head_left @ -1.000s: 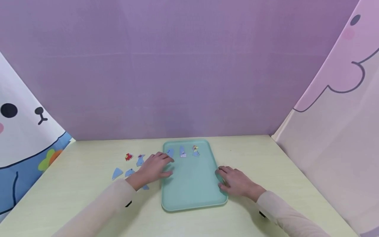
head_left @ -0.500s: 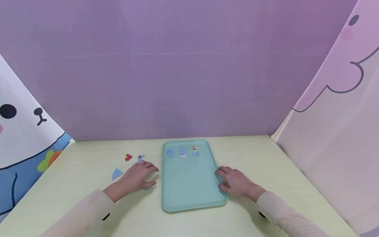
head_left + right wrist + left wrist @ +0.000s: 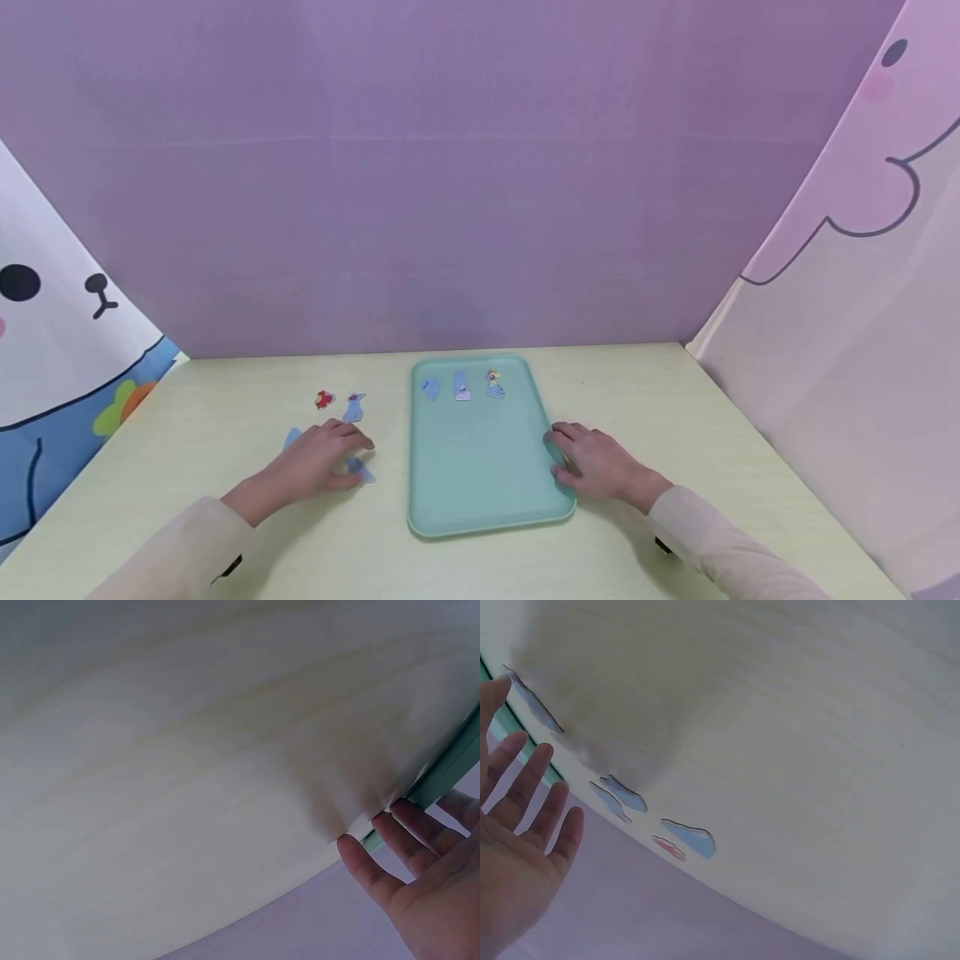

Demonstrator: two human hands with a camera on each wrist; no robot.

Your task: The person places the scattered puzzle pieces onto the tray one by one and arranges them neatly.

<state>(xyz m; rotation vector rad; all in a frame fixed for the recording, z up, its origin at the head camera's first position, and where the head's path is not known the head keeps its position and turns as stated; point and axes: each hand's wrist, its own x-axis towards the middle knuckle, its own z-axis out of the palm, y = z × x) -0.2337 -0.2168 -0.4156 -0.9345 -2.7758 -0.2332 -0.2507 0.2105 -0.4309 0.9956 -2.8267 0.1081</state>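
My left hand (image 3: 311, 462) hovers over the table left of the tray, fingers spread and relaxed, holding nothing. Just beyond its fingertips lies a blue cut-out piece (image 3: 362, 470), partly covered. Close by are a blue piece with a pointed tip (image 3: 354, 407), a small red piece (image 3: 324, 400) and a half-hidden blue piece (image 3: 292, 437). The left wrist view also shows another blue piece (image 3: 628, 793), which my hand hides from the head view. My right hand (image 3: 600, 463) rests at the right rim of the green tray (image 3: 487, 475), fingertips on its edge.
Along the tray's far end lie a bluish piece (image 3: 430, 388), a tall lilac piece (image 3: 461, 387) and a yellow-and-blue piece (image 3: 495, 383). A purple cloth wall (image 3: 480, 208) stands behind the pale table (image 3: 645, 392). Printed cloth panels (image 3: 840, 375) flank both sides.
My left hand has drawn back from over the tray, moving left and toward me to the loose pieces. A bluish piece on the tray's far left is uncovered. The right hand has stayed put.
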